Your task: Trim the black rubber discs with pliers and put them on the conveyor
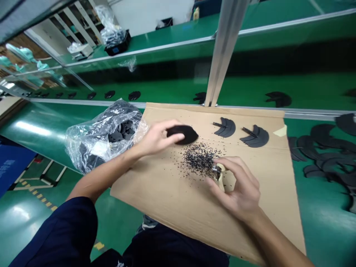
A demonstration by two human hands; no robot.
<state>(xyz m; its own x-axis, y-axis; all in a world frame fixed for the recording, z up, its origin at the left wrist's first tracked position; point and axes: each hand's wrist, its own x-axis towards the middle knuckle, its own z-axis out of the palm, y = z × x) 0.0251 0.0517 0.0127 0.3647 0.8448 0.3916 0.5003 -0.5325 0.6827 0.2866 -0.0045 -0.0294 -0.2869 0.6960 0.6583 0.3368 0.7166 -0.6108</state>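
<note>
You are working over a green bench [325, 222], with a sheet of corrugated cardboard [167, 207] laid across it and a strip of masking tape [280, 131] at the sheet's far right corner. An aluminium upright [225, 44] rises from just behind the sheet's far edge. Beyond it, a second green belt [306, 87] carries a spaced row of black cut pieces [278, 99]. A heap of similar black pieces [322, 148] lies on the bench to the right of the sheet.

Your left hand [158, 139] is curled, not fully closed, its fingers pinching a dark, fuzzy oval piece [183, 134] near the middle of the sheet. The piece's long axis runs almost level across the view, and its free end points right, toward two black fan-shaped pieces [256, 136] lying near the far edge.

Your right hand [239, 189] is half-closed around a pale object with a small metal end [217, 171] — what it is, you can't quite tell from this view. That metal end points left, into a scatter of black crumbs [198, 159] on the cardboard, and the object sits just beside them.

A crumpled clear plastic bag [94, 148] full of black pieces lies over the sheet's left edge — just beside your left wrist.
</note>
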